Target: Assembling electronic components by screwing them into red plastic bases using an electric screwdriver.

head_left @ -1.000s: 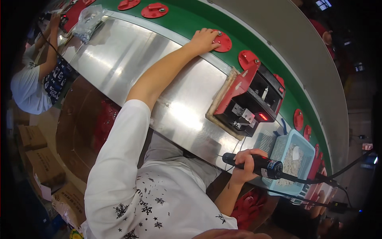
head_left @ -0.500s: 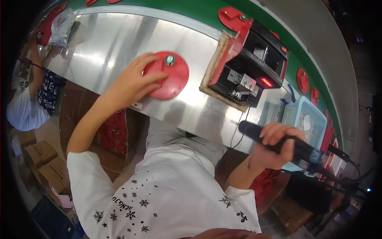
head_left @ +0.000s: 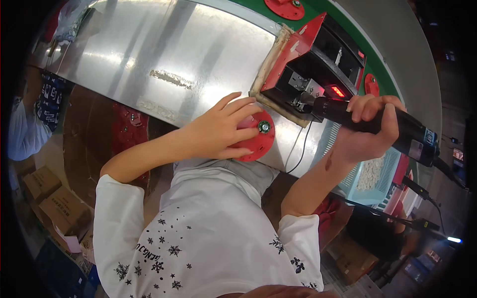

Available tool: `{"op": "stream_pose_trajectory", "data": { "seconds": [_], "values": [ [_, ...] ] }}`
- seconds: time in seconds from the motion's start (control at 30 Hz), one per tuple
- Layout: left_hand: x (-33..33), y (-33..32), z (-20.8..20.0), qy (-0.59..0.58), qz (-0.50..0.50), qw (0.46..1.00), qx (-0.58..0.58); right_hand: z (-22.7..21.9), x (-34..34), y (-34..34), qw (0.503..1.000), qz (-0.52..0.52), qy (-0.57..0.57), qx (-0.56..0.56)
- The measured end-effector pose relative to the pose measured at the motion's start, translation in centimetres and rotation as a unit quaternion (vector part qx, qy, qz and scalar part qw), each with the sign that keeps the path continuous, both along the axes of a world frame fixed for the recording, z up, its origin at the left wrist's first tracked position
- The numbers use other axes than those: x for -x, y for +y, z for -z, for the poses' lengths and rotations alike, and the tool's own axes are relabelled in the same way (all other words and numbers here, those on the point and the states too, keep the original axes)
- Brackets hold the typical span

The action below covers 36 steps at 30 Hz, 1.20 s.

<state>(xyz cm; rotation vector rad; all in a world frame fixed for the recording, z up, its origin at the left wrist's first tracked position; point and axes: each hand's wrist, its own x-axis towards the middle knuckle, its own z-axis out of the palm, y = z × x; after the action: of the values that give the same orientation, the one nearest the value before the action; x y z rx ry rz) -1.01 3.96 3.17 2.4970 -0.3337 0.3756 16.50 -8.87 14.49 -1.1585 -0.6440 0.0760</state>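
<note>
My left hand [head_left: 213, 131] has its fingers spread over a red round plate [head_left: 262, 144] at the near edge of the metal bench, thumb near its lower rim and fingers across its top, gripping it. A small round metal and green fitting [head_left: 264, 127] shows on the plate near my fingertips. In my right hand [head_left: 370, 139] is a black electric screwdriver [head_left: 333, 109], held nearly level. Its tip points left and meets the metal outlet [head_left: 303, 99] of a black and red screw feeder [head_left: 318, 64] with a lit red display; the exact contact is hard to see.
A light blue basket [head_left: 348, 184] of small white parts stands below the screwdriver. Other red plates [head_left: 285, 7] lie on the green strip behind the feeder. A thin cable [head_left: 302, 149] hangs off the bench. Cardboard boxes [head_left: 64, 211] and another person [head_left: 30, 126] are at left.
My left hand and the red plate have moved right and nearer to me. The screwdriver has risen from the basket side to the feeder's outlet. The view has shifted.
</note>
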Motion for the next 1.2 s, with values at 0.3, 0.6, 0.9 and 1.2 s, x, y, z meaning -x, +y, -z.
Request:
{"op": "stream_pose_trajectory", "data": {
  "seconds": [0.3, 0.6, 0.9, 1.2],
  "values": [
    [0.6, -2.4, 1.2, 0.014, -0.184, 0.983, 0.022, 0.2, -2.3, 0.7, 0.918, -0.344, -0.196, -0.026],
    [-0.7, -2.5, 1.3, -0.023, -0.135, 0.989, 0.058, -0.3, -1.2, 1.0, 0.999, -0.041, 0.028, 0.011],
    [-1.0, -6.0, 2.2, -0.071, -0.21, 0.971, 0.092, 4.5, 3.4, -3.1, 0.995, -0.086, 0.012, -0.046],
    [-1.5, -6.4, 3.2, -0.099, -0.253, 0.958, 0.09, 5.7, 2.7, -3.0, 0.995, -0.082, 0.058, -0.016]
  ]
}}
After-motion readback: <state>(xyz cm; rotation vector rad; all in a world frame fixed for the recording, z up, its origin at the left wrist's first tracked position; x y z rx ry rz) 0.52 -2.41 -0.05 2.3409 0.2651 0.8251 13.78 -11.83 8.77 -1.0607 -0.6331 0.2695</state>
